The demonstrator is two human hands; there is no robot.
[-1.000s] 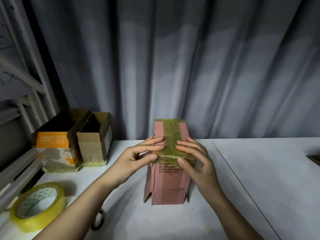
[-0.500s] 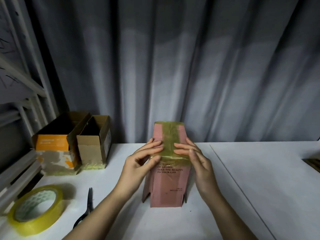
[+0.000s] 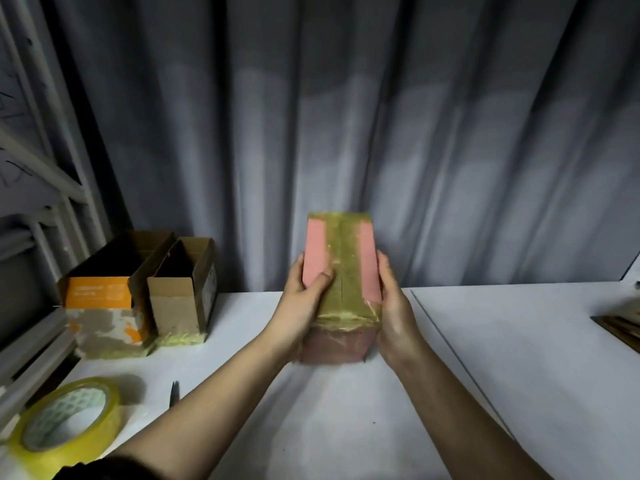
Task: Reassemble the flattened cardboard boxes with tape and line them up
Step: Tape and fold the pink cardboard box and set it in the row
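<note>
A pink cardboard box [image 3: 341,268] with yellowish tape along its top seam is lifted off the white table [image 3: 485,375] between both hands. My left hand [image 3: 301,306] grips its left side, thumb lying on the taped face. My right hand [image 3: 393,306] holds the right side with fingers wrapped behind. Two assembled open boxes stand at the back left: an orange-and-white box [image 3: 100,306] and a plain brown box [image 3: 183,299] touching it. A roll of yellow tape [image 3: 65,431] lies at the near left.
The tips of black scissors [image 3: 174,393] show beside my left forearm. Flattened cardboard [image 3: 620,323] lies at the right edge of the table. A grey curtain hangs behind, and a metal rack stands on the left.
Both hands have shifted from pressing the tape on top to gripping the sides, and the pink box has risen off the table and tilted its taped face toward me.
</note>
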